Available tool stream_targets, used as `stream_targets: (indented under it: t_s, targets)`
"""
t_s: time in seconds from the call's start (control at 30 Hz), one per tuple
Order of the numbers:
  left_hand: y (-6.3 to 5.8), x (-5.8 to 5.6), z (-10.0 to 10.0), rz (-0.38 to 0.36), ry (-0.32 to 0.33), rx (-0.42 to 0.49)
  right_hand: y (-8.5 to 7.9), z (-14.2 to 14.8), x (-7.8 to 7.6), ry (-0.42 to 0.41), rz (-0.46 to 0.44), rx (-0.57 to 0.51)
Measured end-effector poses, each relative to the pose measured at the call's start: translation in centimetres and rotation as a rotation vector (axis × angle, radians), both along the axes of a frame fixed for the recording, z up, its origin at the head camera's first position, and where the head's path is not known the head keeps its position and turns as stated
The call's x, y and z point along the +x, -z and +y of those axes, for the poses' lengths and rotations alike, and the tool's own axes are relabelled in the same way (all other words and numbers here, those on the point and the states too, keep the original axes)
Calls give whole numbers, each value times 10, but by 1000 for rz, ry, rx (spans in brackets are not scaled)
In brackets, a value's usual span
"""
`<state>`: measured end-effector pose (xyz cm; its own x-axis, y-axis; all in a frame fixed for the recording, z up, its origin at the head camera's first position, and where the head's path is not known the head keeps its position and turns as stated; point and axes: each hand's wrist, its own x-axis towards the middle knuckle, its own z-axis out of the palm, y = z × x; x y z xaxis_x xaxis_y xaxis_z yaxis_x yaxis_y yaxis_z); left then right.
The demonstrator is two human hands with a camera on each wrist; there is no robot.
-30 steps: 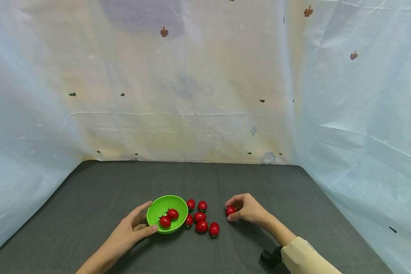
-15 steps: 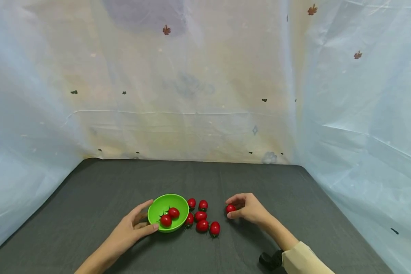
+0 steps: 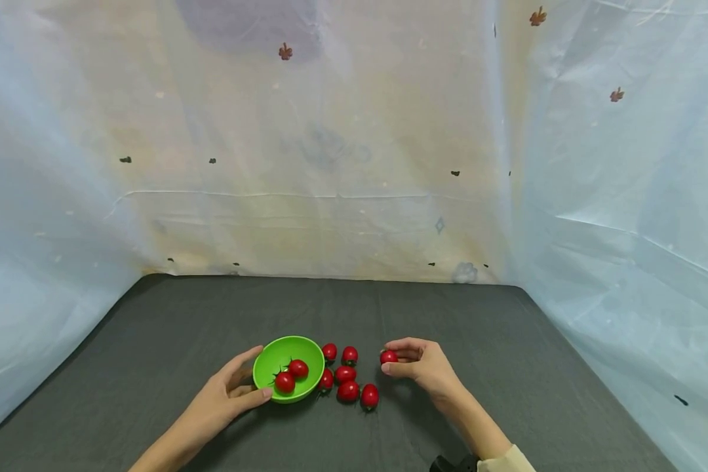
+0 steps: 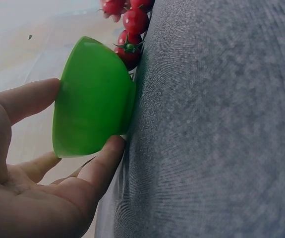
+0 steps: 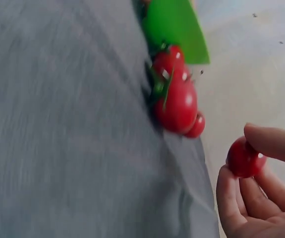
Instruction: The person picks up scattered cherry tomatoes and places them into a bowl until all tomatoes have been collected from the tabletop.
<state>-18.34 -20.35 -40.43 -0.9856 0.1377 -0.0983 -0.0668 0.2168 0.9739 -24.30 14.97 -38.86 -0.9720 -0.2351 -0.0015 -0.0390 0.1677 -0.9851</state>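
My left hand (image 3: 227, 392) grips a green bowl (image 3: 267, 368) on the dark cloth, thumb at the near rim and fingers along its left side. Two red cherry tomatoes (image 3: 284, 381) with green stems lie inside the bowl. Between thumb and fingers, my right hand (image 3: 429, 368) pinches another cherry tomato (image 3: 388, 356); the right wrist view shows this tomato (image 5: 242, 157) held above the cloth. Several loose cherry tomatoes (image 3: 346, 373) sit grouped between the bowl and my right hand. In the left wrist view the bowl (image 4: 90, 99) stands upright, its base at the cloth.
Dark grey cloth (image 3: 212, 314) covers the table. A pale plastic sheet (image 3: 330, 229) rises at the back edge, with further sheeting along both sides. Something black (image 3: 455, 464) is at my right wrist, by the cream sleeve (image 3: 505, 461).
My right hand has raised the pinched cherry tomato a little and moved it left, toward the loose tomatoes. The left hand and the bowl hold their place.
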Motion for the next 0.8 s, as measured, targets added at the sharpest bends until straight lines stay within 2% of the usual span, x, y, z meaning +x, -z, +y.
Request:
stream_targets:
  t_s: [0.1, 0.27, 0.63, 0.8]
  targets:
    - [1, 1, -2, -4, 0, 4, -3, -13, 5, 3, -11, -72]
    - [0, 2, -4, -10, -2, 5, -10, -39, 11, -37, -2, -143]
    - [-4, 2, 1, -6, 5, 3, -18, -70, 23, -63, 20, -171]
    - [-4, 1, 1, -9, 8, 5, -19, -81, 25, -90, 60, -164]
